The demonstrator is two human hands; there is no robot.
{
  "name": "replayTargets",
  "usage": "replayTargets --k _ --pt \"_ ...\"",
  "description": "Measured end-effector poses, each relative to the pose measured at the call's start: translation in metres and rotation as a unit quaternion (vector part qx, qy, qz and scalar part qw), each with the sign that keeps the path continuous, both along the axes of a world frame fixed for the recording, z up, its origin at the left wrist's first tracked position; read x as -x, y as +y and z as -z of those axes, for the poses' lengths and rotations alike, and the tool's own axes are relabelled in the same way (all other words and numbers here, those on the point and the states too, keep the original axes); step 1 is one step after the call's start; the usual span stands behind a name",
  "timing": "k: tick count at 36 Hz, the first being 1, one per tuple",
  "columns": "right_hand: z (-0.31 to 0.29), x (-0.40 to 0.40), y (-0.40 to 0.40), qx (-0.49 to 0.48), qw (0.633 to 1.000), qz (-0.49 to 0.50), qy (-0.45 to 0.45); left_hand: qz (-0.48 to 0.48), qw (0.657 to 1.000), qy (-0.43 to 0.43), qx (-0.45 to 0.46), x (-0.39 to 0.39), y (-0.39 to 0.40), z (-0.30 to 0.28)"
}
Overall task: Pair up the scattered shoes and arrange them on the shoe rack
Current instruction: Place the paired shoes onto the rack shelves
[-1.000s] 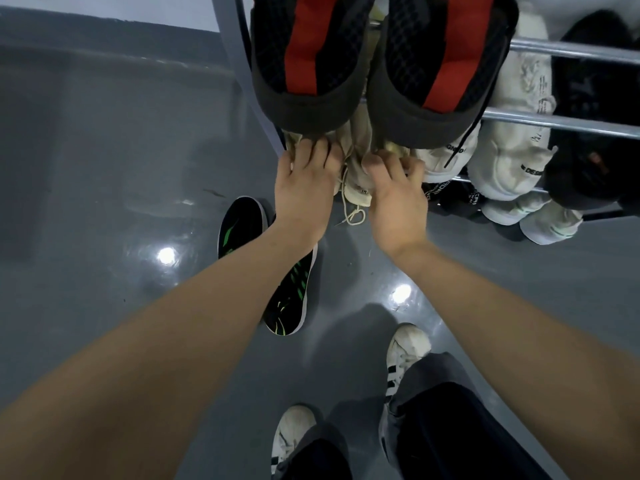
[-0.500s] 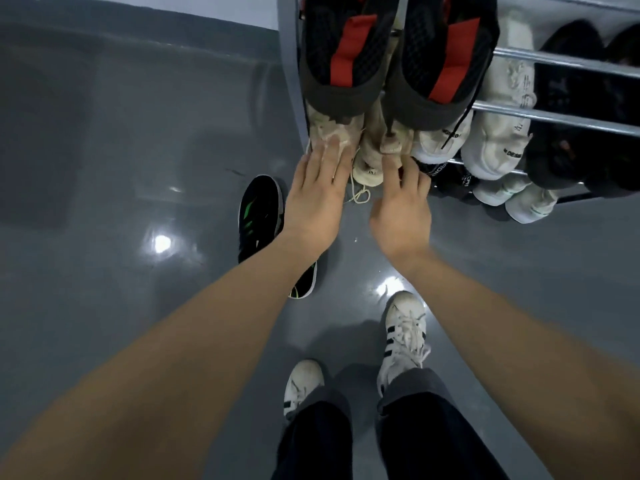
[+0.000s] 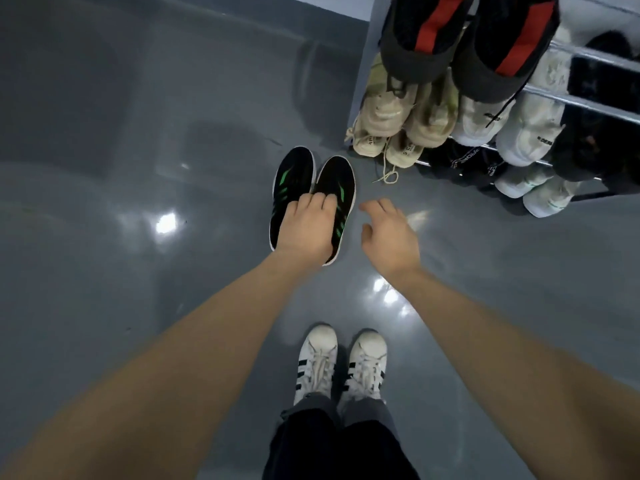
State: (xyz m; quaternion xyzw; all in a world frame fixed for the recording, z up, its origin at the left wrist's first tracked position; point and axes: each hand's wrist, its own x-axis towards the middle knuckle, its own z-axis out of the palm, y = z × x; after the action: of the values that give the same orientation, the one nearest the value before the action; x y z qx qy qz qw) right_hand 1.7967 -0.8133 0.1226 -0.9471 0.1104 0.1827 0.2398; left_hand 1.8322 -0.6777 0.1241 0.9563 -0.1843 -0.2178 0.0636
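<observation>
Nearly done: our left hand (image 3: 306,230) curls onto the black-green pair (image 3: 313,188) mid-frame; right hand (image 3: 389,233) loose-fingered, holding nothing; rack (image 3: 588,98) upper right already loaded.

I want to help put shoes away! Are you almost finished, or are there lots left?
Nearly done. The shoe rack already holds several pairs, like the black and red shoes on top and the beige shoes below them. Now the left hand rests on the black and green shoes, side by side on the floor, with the right hand open beside them. That pair is the only loose one in view.
</observation>
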Motion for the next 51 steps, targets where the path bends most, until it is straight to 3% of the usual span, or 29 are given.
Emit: replayTargets --k 12,20,25,29,33,37,41,44,48,51 --pt "0.099 0.014 0.023 -0.028 0.995 -0.078 0.050 -0.080 0.991 0.099 -0.035 0.025 0.047 0.096" --pt "0.186 0.024 0.046 -0.021 0.993 -0.064 0.097 -0.036 0.995 0.073 -0.064 0.036 0.069 0.168" --pt "0.205 0.023 0.056 0.002 0.996 -0.064 0.064 0.017 0.991 -0.063 -0.118 0.035 0.080 0.198" --pt "0.209 0.016 0.058 0.039 0.996 -0.086 0.003 -0.009 0.991 -0.024 -0.135 0.027 0.072 0.207" --pt "0.204 0.011 0.058 0.000 0.988 -0.148 -0.050 -0.002 0.989 -0.050 -0.142 0.014 0.069 0.202" --pt "0.188 0.010 0.053 -0.072 0.988 -0.130 0.053 0.031 0.995 -0.029 -0.086 0.007 0.077 0.194" --pt "0.167 0.017 0.048 -0.049 0.987 -0.115 0.096 0.034 0.999 -0.003 0.016 0.011 0.080 0.179" --pt "0.147 0.018 0.044 -0.037 0.987 -0.099 0.119 0.009 1.000 -0.001 0.005 0.015 0.075 0.152" --pt "0.115 0.018 0.036 -0.024 0.990 -0.041 0.136 0.009 0.997 0.062 -0.049 0.020 0.063 0.108" --pt "0.088 0.021 0.032 -0.022 0.989 -0.030 0.144 0.001 0.995 0.092 -0.029 0.020 0.060 0.079"
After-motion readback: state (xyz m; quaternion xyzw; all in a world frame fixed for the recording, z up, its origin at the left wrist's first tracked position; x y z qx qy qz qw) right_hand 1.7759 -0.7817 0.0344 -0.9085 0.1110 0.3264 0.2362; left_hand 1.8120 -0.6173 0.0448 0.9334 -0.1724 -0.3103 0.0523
